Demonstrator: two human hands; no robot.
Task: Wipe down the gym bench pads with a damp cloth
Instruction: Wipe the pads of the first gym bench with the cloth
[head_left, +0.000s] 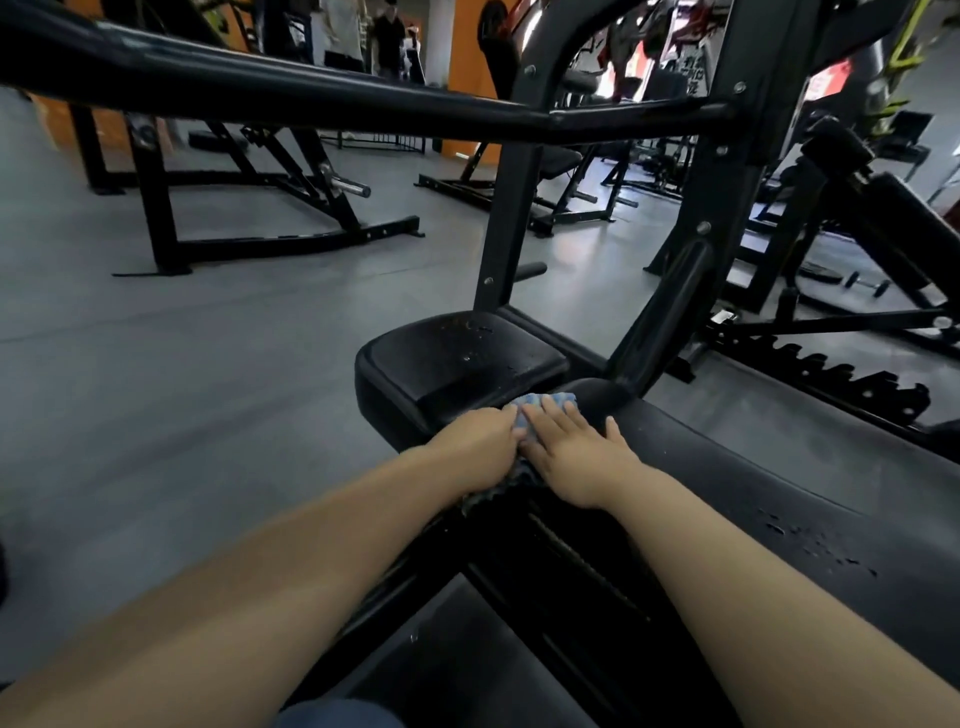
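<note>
Both my hands on the blue cloth (540, 410), which lies in the gap between the seat pad (457, 364) and the long back pad (779, 499). My left hand (475, 447) curls over the cloth's near side, gripping it. My right hand (576, 452) presses flat, fingers straight, just beside the seat pad. Water droplets on the seat pad top.

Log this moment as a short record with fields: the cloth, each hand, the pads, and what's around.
cloth: blue cloth, lying over the gap between two pads
left hand: left hand pressing on the cloth
right hand: right hand flat on the cloth, fingers straight
seat pad: seat pad, black, droplets on top
long pad: long pad, black, droplets near its right side
surroundings: grey floor, black machine frames
</note>
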